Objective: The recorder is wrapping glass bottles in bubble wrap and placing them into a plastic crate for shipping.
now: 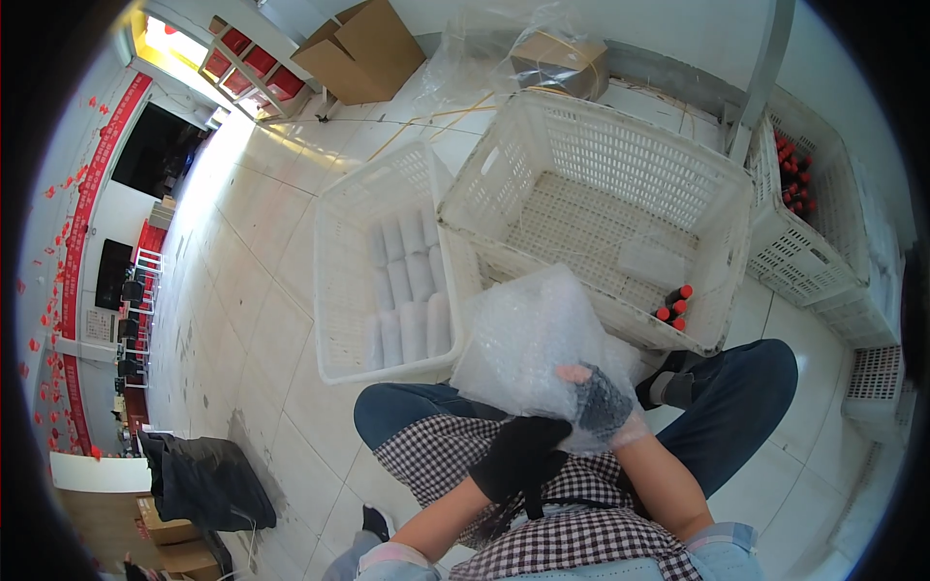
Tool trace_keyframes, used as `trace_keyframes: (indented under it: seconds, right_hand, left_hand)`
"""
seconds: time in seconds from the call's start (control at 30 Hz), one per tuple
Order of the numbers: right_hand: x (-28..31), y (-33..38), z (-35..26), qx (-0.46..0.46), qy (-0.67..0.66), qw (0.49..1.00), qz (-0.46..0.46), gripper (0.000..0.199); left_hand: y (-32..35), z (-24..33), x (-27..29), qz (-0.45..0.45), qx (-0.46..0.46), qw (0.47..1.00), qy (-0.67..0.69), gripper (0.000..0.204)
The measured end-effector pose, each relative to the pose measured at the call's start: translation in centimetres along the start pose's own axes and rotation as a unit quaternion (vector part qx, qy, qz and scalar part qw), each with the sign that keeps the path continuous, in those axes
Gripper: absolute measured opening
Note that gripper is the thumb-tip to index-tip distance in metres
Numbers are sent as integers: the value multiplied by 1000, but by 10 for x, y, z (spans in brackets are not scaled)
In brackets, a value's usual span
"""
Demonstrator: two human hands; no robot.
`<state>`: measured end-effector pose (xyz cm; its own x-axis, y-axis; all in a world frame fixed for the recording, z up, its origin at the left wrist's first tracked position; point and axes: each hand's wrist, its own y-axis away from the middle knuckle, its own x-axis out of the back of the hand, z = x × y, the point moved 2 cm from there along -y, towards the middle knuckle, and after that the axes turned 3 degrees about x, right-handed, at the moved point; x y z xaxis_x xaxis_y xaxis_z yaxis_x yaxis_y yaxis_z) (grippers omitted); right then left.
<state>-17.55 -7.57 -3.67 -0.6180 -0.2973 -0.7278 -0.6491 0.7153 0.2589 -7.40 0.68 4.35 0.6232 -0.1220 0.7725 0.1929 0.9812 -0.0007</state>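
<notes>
A stack of bubble wrap sheets lies over my lap, reaching to the crates in front of me. My right hand, in a grey glove with bare fingertips, grips the wrap's right side, the thumb on top and the other fingers hidden. At its near edge is my left hand in a black glove, fingers together and closed against the wrap; their tips are partly hidden. Beyond stands a big white crate with a few dark, red-capped bottles in its near right corner. A white basket on the left holds rows of white-wrapped cylinders.
More red-capped bottles stand in a crate at the right, beside a metal post. Cardboard boxes and clear plastic film lie along the back wall. A black cloth-like item is at the lower left.
</notes>
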Motion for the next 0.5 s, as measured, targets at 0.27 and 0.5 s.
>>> trace_keyframes:
  seconds: [0.27, 0.5]
  right_hand:
    - [-36, -11, -15, -76, -139, 985, 64, 42]
    - [-9, -43, 15, 209, 372, 904, 25, 34]
  left_hand:
    - [-12, 18, -5, -177, -102, 977, 60, 28]
    - [-17, 23, -10, -221, -106, 969, 36, 27]
